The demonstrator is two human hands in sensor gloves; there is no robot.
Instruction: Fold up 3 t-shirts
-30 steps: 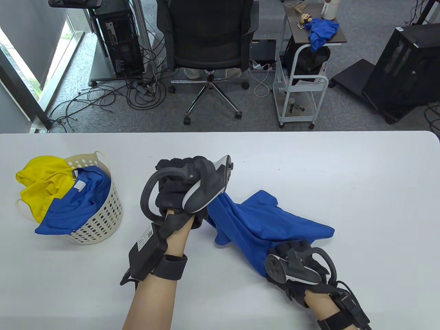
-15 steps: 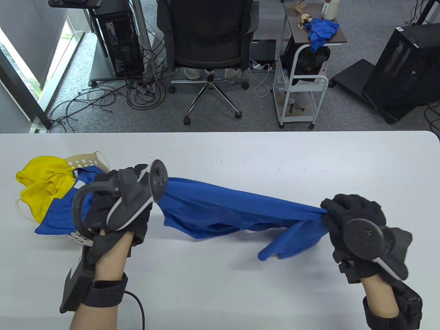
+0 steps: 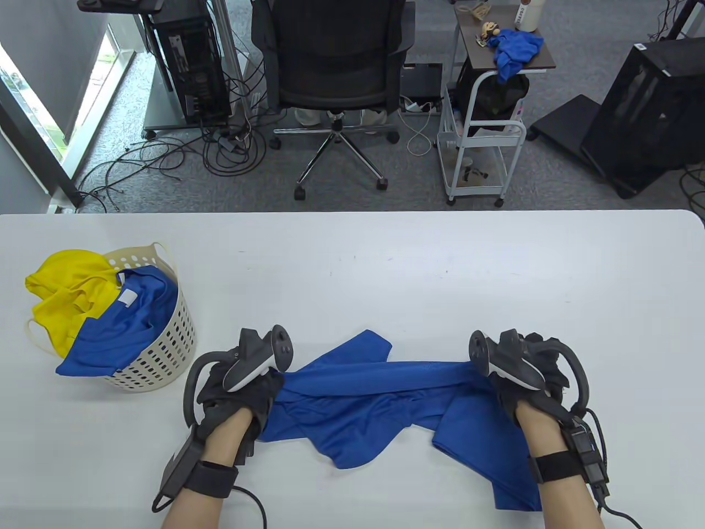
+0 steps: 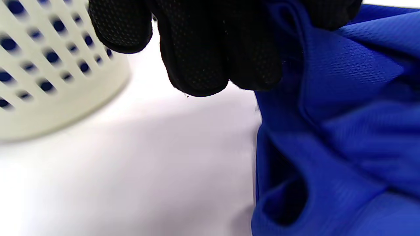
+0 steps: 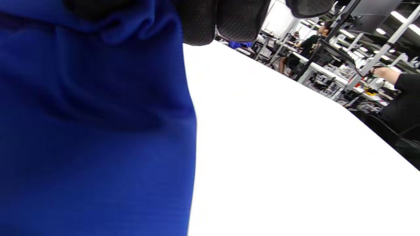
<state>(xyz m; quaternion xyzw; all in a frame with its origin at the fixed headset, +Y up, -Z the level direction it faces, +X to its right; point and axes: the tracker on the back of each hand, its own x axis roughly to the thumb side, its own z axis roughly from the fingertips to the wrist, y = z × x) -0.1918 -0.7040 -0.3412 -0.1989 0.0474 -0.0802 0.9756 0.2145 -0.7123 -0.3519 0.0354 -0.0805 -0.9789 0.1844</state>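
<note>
So up close, the left hand (image 3: 237, 394) has its fingers (image 4: 197, 49) curled round one end of the blue t-shirt (image 3: 380, 402), and the right hand (image 3: 526, 374) grips the other end the same way, fabric bunched under its fingers (image 5: 223, 19). The shirt is stretched between them, low over the near edge of the white table (image 3: 413, 264), part hanging off. Further left, 1 perforated basket (image 3: 165, 341) holds 2 more shirts: 1 yellow t-shirt (image 3: 66, 292), 1 second blue t-shirt (image 3: 121, 330). Beyond the table, 1 office chair (image 3: 333, 60)
</note>
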